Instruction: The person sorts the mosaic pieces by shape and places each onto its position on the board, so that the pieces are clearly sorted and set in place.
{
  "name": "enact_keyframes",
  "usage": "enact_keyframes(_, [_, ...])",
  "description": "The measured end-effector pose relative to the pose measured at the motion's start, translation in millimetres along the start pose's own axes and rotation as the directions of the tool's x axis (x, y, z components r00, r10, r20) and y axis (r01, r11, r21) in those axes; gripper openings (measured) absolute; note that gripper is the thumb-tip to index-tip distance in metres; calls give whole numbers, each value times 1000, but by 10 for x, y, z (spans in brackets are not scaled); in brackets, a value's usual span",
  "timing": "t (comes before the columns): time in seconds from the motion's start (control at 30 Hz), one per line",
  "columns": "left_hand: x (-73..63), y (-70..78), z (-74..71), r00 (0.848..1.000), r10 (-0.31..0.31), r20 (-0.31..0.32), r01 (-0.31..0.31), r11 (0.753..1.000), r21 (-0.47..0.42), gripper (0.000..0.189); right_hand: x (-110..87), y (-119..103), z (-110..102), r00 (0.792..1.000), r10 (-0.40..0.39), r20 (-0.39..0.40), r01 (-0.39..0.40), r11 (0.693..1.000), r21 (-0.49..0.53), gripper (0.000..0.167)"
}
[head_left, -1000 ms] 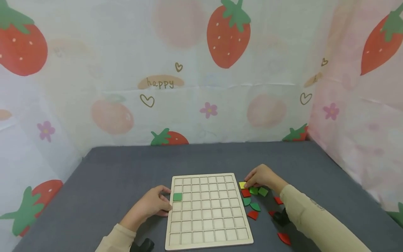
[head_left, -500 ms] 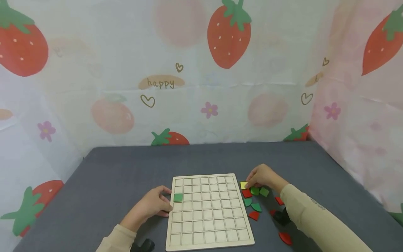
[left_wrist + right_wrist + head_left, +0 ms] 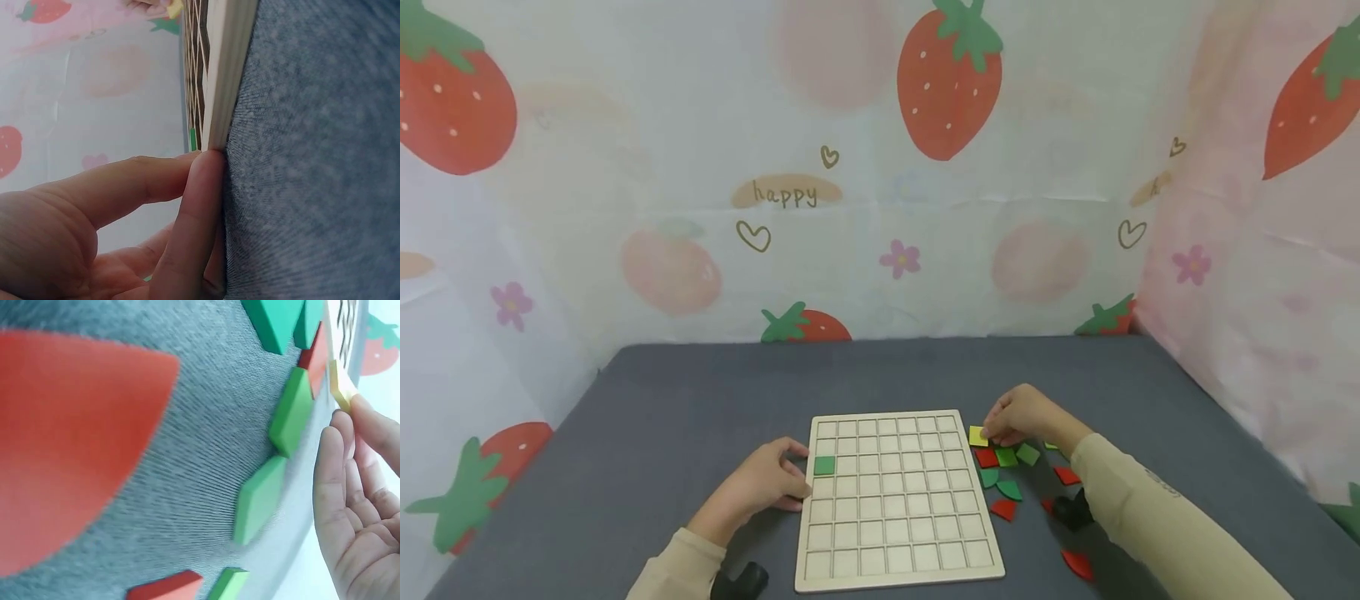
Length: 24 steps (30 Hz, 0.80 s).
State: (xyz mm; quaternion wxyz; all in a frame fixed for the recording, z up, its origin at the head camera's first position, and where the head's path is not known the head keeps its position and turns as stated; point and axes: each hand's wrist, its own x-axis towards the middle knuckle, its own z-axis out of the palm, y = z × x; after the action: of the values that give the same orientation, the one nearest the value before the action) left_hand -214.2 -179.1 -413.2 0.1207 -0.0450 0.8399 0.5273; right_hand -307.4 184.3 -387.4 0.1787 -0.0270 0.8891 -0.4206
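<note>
A pale wooden board (image 3: 895,517) with a grid of square recesses lies on the dark cloth, and one green square tile (image 3: 824,465) sits in a cell near its left edge. At that edge, the thumb and a finger of my left hand (image 3: 767,479) hold the board's rim (image 3: 220,106). Beyond the board's far right corner, my right hand (image 3: 1026,417) pinches a yellow square tile (image 3: 342,386) between thumb and finger. In the right wrist view the tile is tilted, its hand-side corner hidden by the fingertips.
Right of the board lie red pieces (image 3: 1003,509), light green squares (image 3: 1027,454) and darker green curved pieces (image 3: 1009,490). A red curved piece (image 3: 1077,565) is nearer the front, under the right forearm. Strawberry-printed cloth (image 3: 951,242) hangs behind the table.
The right hand has shifted very slightly with the yellow tile, and more of that tile shows. A light green piece beside the right wrist has come into view. My left hand stays at the board's edge.
</note>
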Motion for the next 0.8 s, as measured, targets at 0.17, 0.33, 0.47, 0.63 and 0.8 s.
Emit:
enact_keyframes(0.17, [-5,13,9,1000,-5,-2,5,1000,0,54,-9,-57,-38,1000,-13,-12,14,999,34,14])
enact_keyframes(0.33, [-6,-1,11,1000,-9,-6,9,1000,1,54,9,-140,4,1000,-13,0,13,997,80,17])
enact_keyframes(0.47, [-9,-5,8,1000,-12,-11,12,1000,2,55,21,-225,102,1000,-8,5,7,994,112,17])
enact_keyframes(0.63, [-15,0,12,1000,-10,-8,10,1000,-3,54,47,-333,255,1000,-6,5,5,989,147,12])
enact_keyframes(0.8, [-15,4,22,1000,-4,-8,4,1000,-2,54,50,-436,391,999,-25,25,22,991,133,10])
